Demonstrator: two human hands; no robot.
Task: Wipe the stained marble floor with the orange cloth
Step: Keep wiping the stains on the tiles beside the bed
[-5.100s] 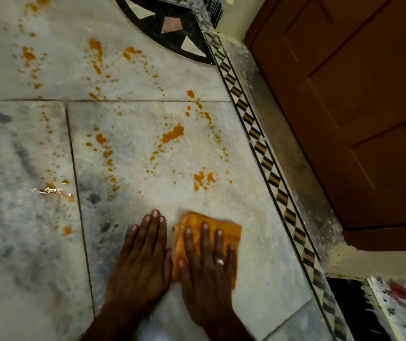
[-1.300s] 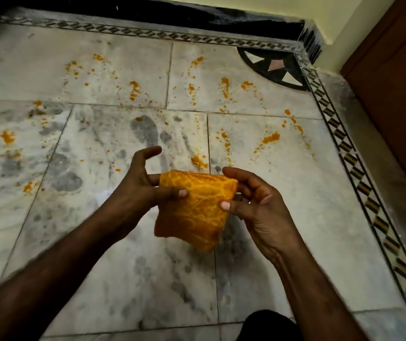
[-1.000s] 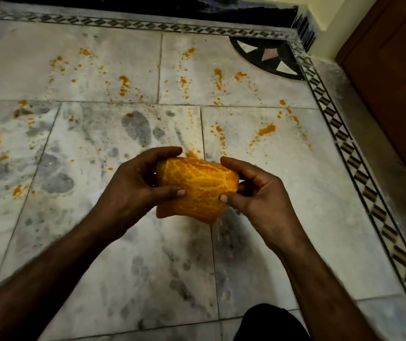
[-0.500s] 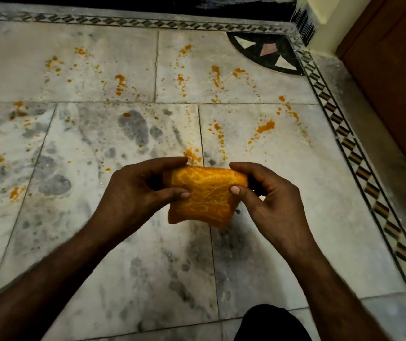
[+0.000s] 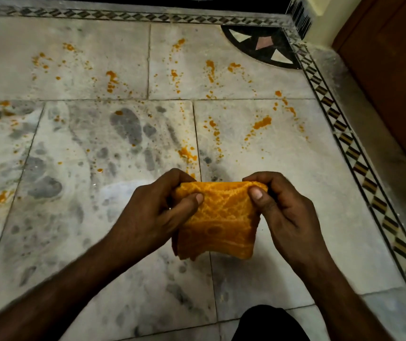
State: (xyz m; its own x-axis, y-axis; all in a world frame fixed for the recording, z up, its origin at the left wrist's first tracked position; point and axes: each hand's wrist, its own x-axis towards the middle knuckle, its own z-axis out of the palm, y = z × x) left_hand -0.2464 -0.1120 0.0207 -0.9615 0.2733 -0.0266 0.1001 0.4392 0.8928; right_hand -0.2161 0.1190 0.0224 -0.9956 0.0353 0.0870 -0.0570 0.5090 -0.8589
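The folded orange cloth (image 5: 221, 222) hangs in the air above the marble floor (image 5: 98, 217), its top edge stretched between both hands. My left hand (image 5: 157, 212) pinches the cloth's upper left corner, thumb on the front. My right hand (image 5: 283, 212) pinches the upper right corner the same way. Orange stains dot the floor beyond the hands: a blotch (image 5: 262, 123) on the right tile, a smear (image 5: 187, 153) by the tile joint, and several splashes (image 5: 111, 80) on the far tiles.
A patterned inlay border (image 5: 359, 166) runs down the right side and along the far edge. A dark fan-shaped inlay (image 5: 261, 45) fills the far corner. A brown wooden door (image 5: 393, 70) stands at the right. My dark-clothed knee (image 5: 268, 323) shows at the bottom.
Five seconds ago both hands lay flat on the floor, the right one on the cloth. Since then the cloth was lifted; in the last second the hands spread its top edge and sank slightly.
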